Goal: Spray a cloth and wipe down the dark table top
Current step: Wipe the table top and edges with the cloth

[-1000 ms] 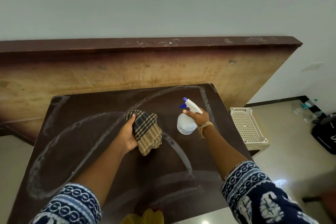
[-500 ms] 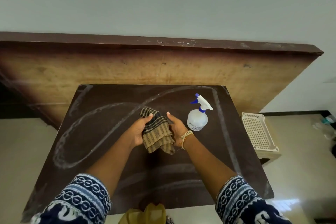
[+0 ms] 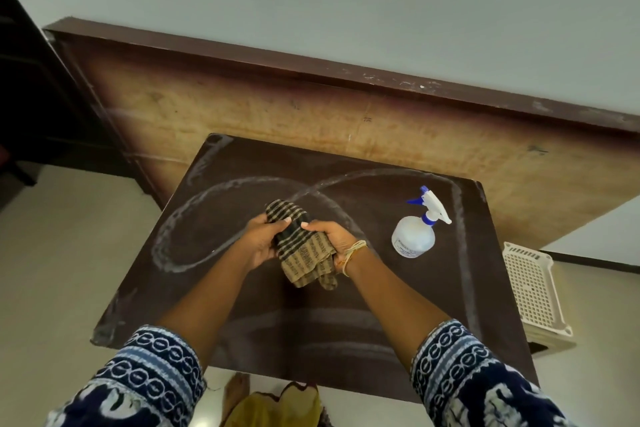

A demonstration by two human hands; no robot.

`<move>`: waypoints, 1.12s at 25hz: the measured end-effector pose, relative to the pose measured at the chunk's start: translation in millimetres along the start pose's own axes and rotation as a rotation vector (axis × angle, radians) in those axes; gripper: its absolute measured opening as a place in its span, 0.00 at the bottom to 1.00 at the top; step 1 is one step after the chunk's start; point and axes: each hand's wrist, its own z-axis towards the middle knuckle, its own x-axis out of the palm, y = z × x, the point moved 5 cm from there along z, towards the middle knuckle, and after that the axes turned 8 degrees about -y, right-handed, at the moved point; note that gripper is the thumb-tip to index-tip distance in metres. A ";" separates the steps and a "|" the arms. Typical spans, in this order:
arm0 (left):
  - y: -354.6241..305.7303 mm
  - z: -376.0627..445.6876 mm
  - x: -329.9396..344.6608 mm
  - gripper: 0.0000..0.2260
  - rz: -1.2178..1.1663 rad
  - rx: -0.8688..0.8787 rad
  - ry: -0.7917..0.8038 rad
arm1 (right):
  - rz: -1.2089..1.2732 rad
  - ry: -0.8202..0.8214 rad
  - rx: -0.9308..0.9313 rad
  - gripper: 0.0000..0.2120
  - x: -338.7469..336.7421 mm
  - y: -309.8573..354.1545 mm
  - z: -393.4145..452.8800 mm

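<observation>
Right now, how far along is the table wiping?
Spraying looks done: the spray bottle stands alone on the dark table top. In hand: left hand and right hand grip the checked cloth. Left: wiping; the whitish looping streaks remain.

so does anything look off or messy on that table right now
Yes: pale chalky streaks loop across the dark table top in big curves, like unwiped residue. The spray bottle stands upright on the table, nothing spilled round it. Both hands, left and right, hold the checked cloth above the table.
</observation>
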 end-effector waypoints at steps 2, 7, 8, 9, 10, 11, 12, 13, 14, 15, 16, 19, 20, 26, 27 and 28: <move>-5.9 12.0 -15.3 0.08 0.012 0.027 -0.041 | 0.046 -0.051 -0.017 0.15 12.8 0.2 13.4; -22.7 60.4 -59.7 0.02 0.340 0.129 -0.074 | 0.089 -0.308 -0.096 0.23 50.3 6.1 56.3; -24.9 70.8 -69.8 0.03 0.440 0.169 -0.072 | 0.091 -0.397 -0.142 0.18 55.2 10.1 65.7; -28.0 84.6 -82.8 0.04 0.526 0.212 -0.077 | 0.077 -0.474 -0.183 0.10 64.1 15.5 72.9; -32.1 97.1 -96.5 0.04 0.583 0.258 -0.089 | 0.042 -0.542 -0.214 0.04 72.1 22.5 82.2; -36.5 108.5 -110.2 0.04 0.615 0.288 -0.100 | 0.006 -0.587 -0.244 0.04 79.4 30.9 90.7; -41.4 120.8 -124.1 0.04 0.641 0.308 -0.111 | -0.039 -0.625 -0.274 0.07 87.3 40.6 100.4; -47.3 132.8 -137.8 0.04 0.684 0.337 -0.130 | -0.109 -0.671 -0.321 0.09 95.0 51.7 108.0; -55.1 146.5 -151.8 0.04 0.749 0.384 -0.161 | -0.227 -0.734 -0.385 0.09 104.5 63.7 114.3; -62.3 157.5 -165.2 0.05 0.823 0.434 -0.201 | -0.375 -0.797 -0.456 0.06 114.6 73.5 117.7; -70.1 166.9 -177.3 0.06 0.882 0.478 -0.244 | -0.554 -0.867 -0.531 0.02 123.4 80.8 121.0; -92.4 192.6 -206.0 0.08 0.962 0.618 -0.289 | -1.130 -0.947 -0.525 0.16 154.3 78.2 145.1; -97.6 199.8 -212.7 0.08 0.998 0.667 -0.299 | -1.356 -0.893 -0.422 0.21 162.8 67.5 162.3; -110.5 237.2 -225.8 0.16 0.971 0.720 -0.380 | -1.485 -0.848 -0.587 0.32 177.9 17.3 222.8; -110.2 245.3 -226.8 0.16 0.906 0.699 -0.369 | -1.454 -0.843 -0.619 0.30 174.6 8.7 228.1; -108.5 252.4 -228.0 0.15 0.840 0.669 -0.364 | -1.461 -0.853 -0.640 0.28 170.5 1.4 233.0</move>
